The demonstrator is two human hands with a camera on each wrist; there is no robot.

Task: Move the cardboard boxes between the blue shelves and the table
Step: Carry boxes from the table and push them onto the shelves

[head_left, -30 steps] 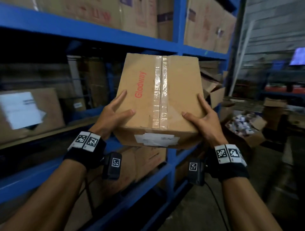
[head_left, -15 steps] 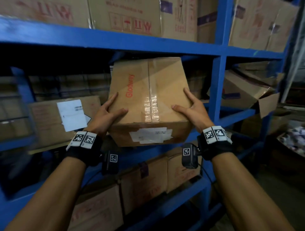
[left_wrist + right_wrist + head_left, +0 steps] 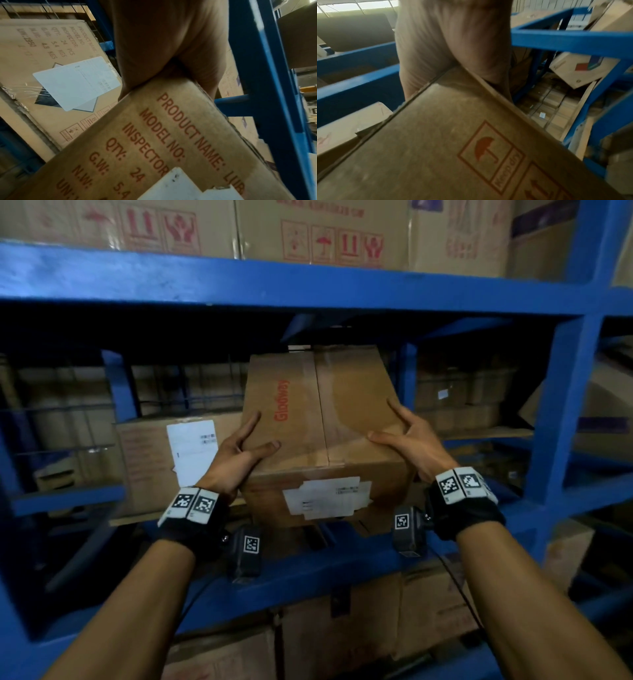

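Cardboard box held by both hands at shelf edge

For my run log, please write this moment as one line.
object: Glodway box | left hand: grips left edge | right hand: grips right edge | place: at blue shelf opening

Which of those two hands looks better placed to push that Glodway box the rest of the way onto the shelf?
Neither alone, probably. The left hand and right hand grip opposite near corners of the Glodway box. It sits centred between them, so both pushing evenly seems best.
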